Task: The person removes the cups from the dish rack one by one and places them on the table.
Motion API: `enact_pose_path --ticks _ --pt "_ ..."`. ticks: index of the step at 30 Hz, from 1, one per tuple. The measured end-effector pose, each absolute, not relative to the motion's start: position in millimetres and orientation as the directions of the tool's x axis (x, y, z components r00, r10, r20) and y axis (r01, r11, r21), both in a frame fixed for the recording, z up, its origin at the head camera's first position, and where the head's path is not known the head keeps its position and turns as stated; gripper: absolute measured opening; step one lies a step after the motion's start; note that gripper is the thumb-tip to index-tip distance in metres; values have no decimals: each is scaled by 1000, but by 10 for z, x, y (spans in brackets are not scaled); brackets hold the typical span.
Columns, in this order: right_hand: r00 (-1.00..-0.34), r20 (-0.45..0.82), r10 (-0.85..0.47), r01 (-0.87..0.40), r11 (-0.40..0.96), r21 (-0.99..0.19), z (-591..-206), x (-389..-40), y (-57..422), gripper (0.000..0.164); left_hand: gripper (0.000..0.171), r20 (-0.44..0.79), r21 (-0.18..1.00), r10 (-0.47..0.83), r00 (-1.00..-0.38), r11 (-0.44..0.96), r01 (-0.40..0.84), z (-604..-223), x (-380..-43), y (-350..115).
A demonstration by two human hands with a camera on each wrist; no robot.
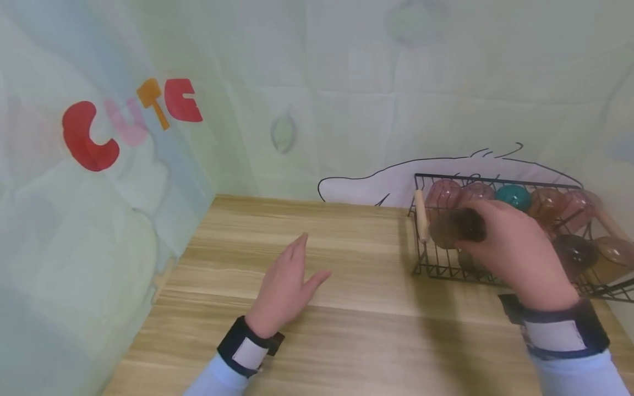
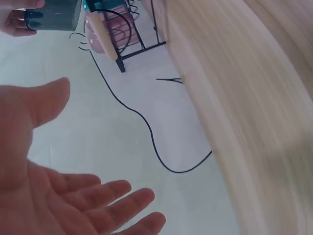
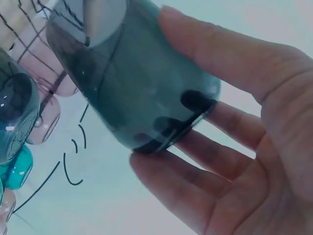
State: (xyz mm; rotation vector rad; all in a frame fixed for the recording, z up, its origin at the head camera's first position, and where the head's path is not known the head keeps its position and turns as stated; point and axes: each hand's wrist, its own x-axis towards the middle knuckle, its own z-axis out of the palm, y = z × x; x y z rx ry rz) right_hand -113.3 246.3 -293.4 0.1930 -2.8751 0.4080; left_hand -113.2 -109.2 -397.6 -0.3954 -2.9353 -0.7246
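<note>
Far left, well beyond the left grip, the CUTE lettering (image 1: 81, 132) runs red, pink and orange across the cloth backdrop (image 1: 366, 82). Now the left grip (image 1: 282, 291) itself: fingers straight, thumb well apart from them, a dark wrist strap (image 1: 250, 352) just behind it. To its right, the wood-grained surface (image 1: 346, 341) spreads between the two hands. Next, just left of the right grip, here's the wooden handle (image 1: 421, 215) of the black wire basket (image 1: 495, 180). And there's the action! The right grip (image 1: 520, 253) is clamped on a smoky grey cup (image 1: 444, 228), thumb along its side, fingers at its base, the cup tilted over the basket's left end. Behind that grip, a back row: pink cups (image 1: 443, 192), then a teal cup (image 1: 513, 198), then an amber cup (image 1: 546, 202). Beyond the wrist, on the right, come a dark cup (image 1: 574, 253) and, beside it, a brownish cup (image 1: 613, 256).
</note>
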Motion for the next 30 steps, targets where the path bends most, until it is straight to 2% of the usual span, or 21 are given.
enact_pose_path --ticks 5,8,12,15,19,22,27,30 --pt "-949 313 -42 -149 934 -324 -2939 -1046 2373 69 90 86 628 146 -986 760 168 -3948 -1125 -1058" --pt "-917 398 -41 -202 905 -374 -3046 -1026 2253 70 92 58 732 105 -993 672 114 -3938 -1123 -1026" --pt "-873 488 -19 -278 840 -466 -3263 -1007 2051 69 96 -18 872 97 -995 488 32 -3927 -1131 -954" --pt "-875 482 42 -274 778 -565 -3426 -983 1890 70 95 -110 943 124 -986 326 -65 -3926 -1137 -892" --pt "-873 476 105 -262 723 -639 -3585 -962 1708 71 93 -206 974 187 -961 131 -183 -3910 -1144 -801" --pt "-844 527 96 -307 720 -623 -3666 -965 1592 72 92 -237 970 231 -944 7 -242 -3888 -1151 -729" --pt "-802 597 20 -408 712 -572 -3765 -966 1421 69 89 -252 953 301 -920 -91 -290 -3897 -1166 -639" --pt "-804 594 -6 -427 701 -571 -3814 -949 1339 68 77 -250 933 360 -899 -157 -323 -3919 -1175 -625"
